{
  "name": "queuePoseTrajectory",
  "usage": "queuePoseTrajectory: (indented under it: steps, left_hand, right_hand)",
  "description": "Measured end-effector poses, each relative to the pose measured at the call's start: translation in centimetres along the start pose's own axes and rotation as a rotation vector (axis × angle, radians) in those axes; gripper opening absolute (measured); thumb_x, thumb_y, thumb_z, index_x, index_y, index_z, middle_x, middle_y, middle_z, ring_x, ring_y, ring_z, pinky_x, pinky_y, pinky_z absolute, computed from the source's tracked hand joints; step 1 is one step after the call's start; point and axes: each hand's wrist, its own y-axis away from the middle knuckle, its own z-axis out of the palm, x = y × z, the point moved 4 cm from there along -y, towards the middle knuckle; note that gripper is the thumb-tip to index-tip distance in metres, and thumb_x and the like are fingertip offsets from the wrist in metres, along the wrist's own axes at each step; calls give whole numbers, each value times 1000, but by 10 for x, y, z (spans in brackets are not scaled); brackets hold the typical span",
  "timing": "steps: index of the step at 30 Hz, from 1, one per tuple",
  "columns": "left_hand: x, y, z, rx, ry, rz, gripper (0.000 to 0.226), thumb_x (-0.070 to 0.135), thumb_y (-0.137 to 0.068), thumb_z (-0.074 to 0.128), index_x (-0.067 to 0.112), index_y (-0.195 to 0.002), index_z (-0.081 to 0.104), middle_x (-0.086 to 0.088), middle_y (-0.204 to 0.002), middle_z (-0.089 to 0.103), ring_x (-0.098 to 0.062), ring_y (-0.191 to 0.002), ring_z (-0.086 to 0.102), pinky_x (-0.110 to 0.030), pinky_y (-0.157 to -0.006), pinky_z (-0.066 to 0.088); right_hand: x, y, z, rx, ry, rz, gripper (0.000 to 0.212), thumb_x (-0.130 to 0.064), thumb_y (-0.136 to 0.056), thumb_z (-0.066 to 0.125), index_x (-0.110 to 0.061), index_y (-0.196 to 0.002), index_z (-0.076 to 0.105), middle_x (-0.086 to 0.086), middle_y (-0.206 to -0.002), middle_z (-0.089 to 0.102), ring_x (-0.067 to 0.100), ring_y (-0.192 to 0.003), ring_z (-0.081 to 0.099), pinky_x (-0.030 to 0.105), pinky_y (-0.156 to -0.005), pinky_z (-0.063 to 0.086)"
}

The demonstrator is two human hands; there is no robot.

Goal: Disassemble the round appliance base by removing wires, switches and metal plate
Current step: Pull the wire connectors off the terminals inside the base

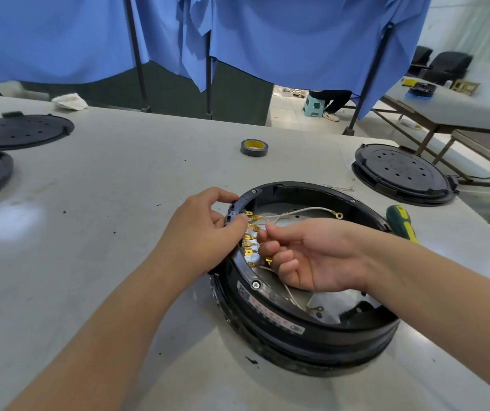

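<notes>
You're bracing the round black plastic base [303,318], sitting near-right on the grey table [119,203], with your left hand [205,229] gripping its left rim, while your right hand [303,256] is pinching a thin white wire [297,211]. Be pulling straight off the brass spade terminals [251,232], gripping the connector, not the limp wire; the metal plate [276,207] inside is looking smooth and shiny.

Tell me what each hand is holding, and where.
Left hand grips the base at its left rim. Right hand pinches a white wire near its brass connectors.
</notes>
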Motion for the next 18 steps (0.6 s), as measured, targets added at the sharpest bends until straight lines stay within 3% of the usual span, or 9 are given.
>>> queuePoseTrajectory:
  steps: [4, 9, 13, 18]
  left_hand:
    - [1, 0, -1, -5, -2, -4, 17, 26, -86, 64, 31, -102, 61, 10, -35, 40, -4, -36, 38, -13, -40, 34]
    - [3, 1, -1, -18, 0, -5, 17, 25, -87, 64, 31, -102, 61, 10, -35, 40, -5, -37, 37, -24, -46, 39]
    - [2, 1, -3, -27, 3, -17, 14, 26, -86, 64, 30, -99, 60, 9, -38, 41, -9, -40, 40, -29, -51, 43]
    - [5, 1, 2, -42, 10, -19, 13, 26, -86, 65, 30, -98, 62, 9, -38, 37, -13, -43, 39, -34, -48, 45]
  right_hand:
    - [-1, 0, -1, 4, -19, -10, 25, -25, -99, 43, -13, -79, 51, -3, -62, 41, 4, -41, 36, 11, -39, 37]
    - [0, -3, -2, 10, -57, -2, 27, -24, -99, 44, -12, -77, 53, -3, -60, 42, 5, -40, 35, 11, -39, 36]
    - [-18, 8, -36, 213, -235, -146, 29, -19, -101, 40, -15, -74, 49, -4, -52, 35, 3, -41, 29, 10, -36, 25]
    - [-5, 12, -20, 49, 7, -122, 24, -27, -95, 51, -12, -78, 59, -2, -60, 48, 7, -43, 40, 17, -39, 42]
